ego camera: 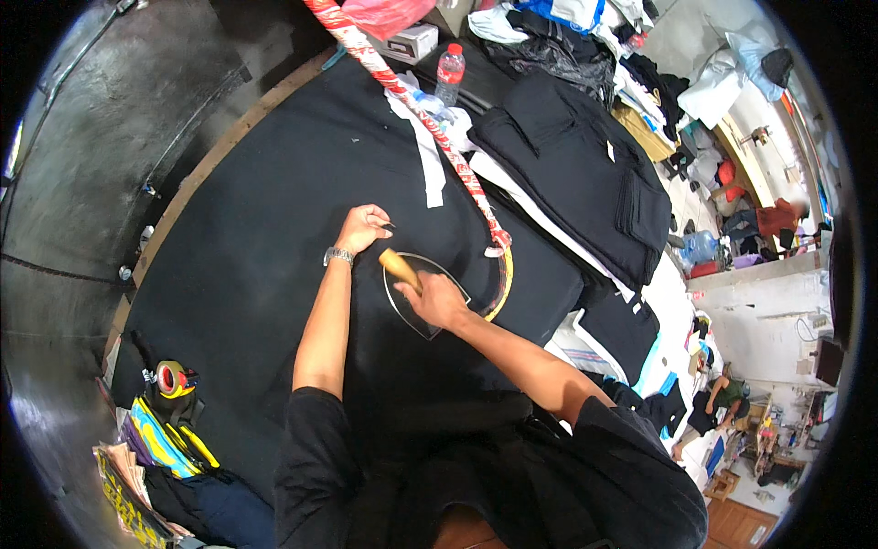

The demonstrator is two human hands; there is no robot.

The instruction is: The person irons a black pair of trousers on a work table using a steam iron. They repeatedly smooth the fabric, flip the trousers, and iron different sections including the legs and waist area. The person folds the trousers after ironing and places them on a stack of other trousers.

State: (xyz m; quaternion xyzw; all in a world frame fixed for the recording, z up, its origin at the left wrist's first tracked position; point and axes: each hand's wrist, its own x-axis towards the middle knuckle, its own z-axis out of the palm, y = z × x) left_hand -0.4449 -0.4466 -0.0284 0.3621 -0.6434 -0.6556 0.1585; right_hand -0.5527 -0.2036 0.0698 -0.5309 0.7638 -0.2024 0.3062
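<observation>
Black cloth (260, 192) covers the broad work surface in front of me. My right hand (437, 300) is closed around a wooden handle (400, 269). Under that hand lies a dark, pointed plate with a thin pale rim (392, 302), perhaps the base of an iron; the hand and forearm hide part of it. A hose wrapped in red and white plastic (446, 141), yellow at its lower end, curves down beside this tool. My left hand (367, 230), with a metal-band watch on the wrist, is up and left of the handle, its fingertips pinching a small dark thing (389, 226).
Folded black garments (562, 158) are stacked at the right. A water bottle (450, 74) and white strips (431, 178) lie beyond my hands. A tape dispenser (175, 379) and plastic packs (161, 439) sit lower left. Two people are in the room at far right.
</observation>
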